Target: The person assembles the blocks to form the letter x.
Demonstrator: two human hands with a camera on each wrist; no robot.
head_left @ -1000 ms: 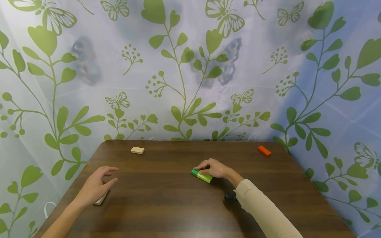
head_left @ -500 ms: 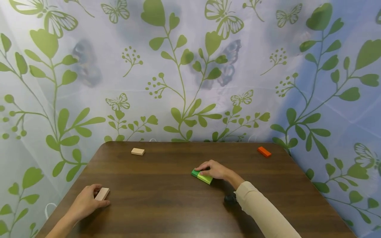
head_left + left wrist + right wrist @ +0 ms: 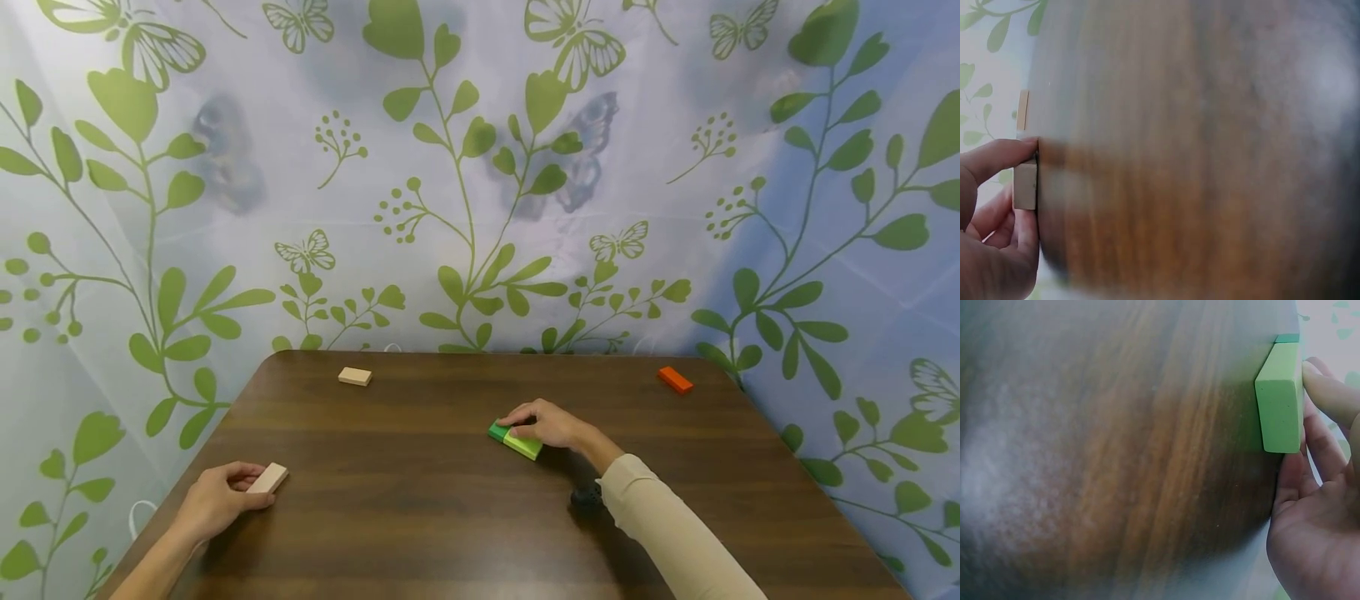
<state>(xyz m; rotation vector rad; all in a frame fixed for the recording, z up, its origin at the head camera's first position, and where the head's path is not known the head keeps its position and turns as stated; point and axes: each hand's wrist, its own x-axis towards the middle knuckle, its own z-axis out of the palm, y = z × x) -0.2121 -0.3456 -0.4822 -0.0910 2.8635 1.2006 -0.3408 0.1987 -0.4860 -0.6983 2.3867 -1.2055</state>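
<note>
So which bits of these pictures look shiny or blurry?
Head view: mostly sharp, with a pale shine low on the table and a shadow beside the sleeve; left wrist view: blurry table, whitish glare at upper right; right wrist view: glare at left, while the lime block looks fairly crisp.

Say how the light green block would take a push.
The light green block is probably stiff: straight edges, flat faces. It should slide rather than roll, lying flat on the table. Pushed leftward, it would likely move the dark green block; their ends appear to meet.
</note>
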